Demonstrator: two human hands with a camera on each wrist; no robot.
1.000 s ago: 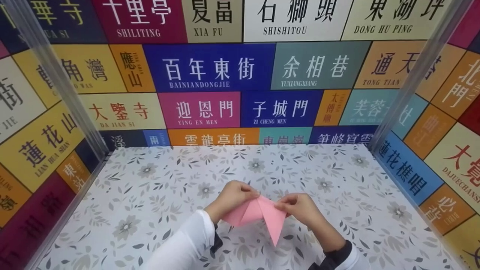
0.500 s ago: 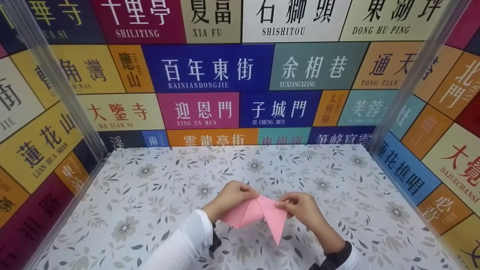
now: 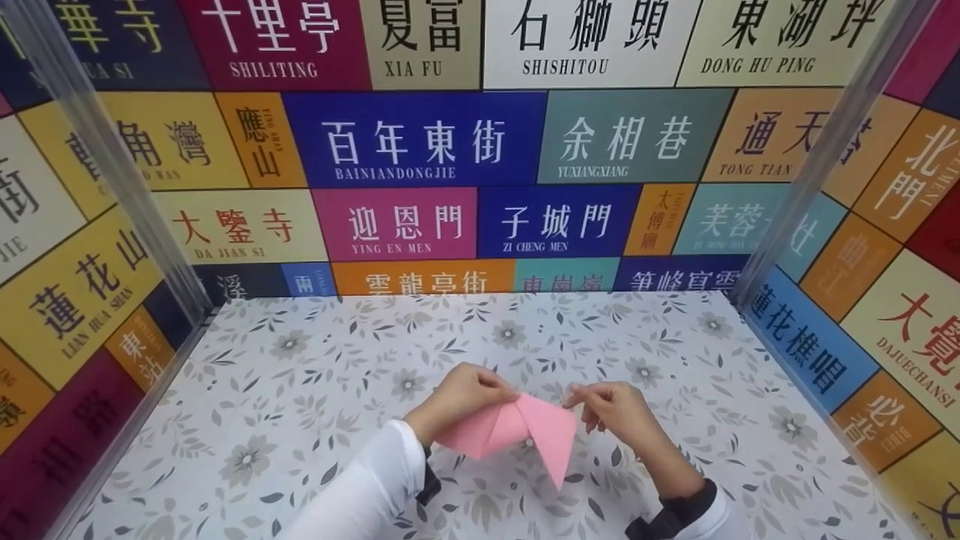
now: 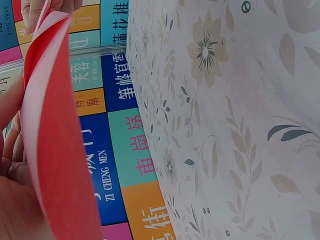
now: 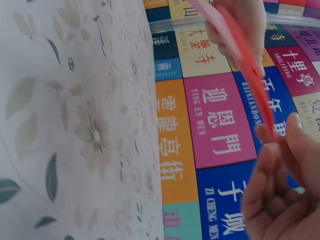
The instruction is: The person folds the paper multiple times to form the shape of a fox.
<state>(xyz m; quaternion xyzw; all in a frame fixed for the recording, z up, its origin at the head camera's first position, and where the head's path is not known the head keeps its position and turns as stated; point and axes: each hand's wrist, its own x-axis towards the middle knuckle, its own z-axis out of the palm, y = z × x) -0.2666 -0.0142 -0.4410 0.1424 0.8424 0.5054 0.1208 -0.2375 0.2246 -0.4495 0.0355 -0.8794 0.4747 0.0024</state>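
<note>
A folded piece of pink paper (image 3: 551,435) is held up over the table, one pointed flap hanging down at its right. My left hand (image 3: 461,394) pinches its upper left part between thumb and fingers. At the paper's right corner is my right hand (image 3: 615,409), its fingers loosely bent. In the right wrist view its fingertips are right at the end of the pink paper (image 5: 245,55), with the thumb (image 5: 295,127) standing apart. Seen edge-on in the left wrist view, the layers of the paper (image 4: 65,140) bow open.
The table (image 3: 300,420) has a white covering with grey leaves and flowers. Panels of coloured signs (image 3: 412,139) enclose it at the back and both sides. Clear strips (image 3: 787,165) run up the two back corners.
My right hand has loosened its pinch on the paper's right corner and shifted slightly right. My left hand keeps its hold, and the hanging flap has swung slightly right.
</note>
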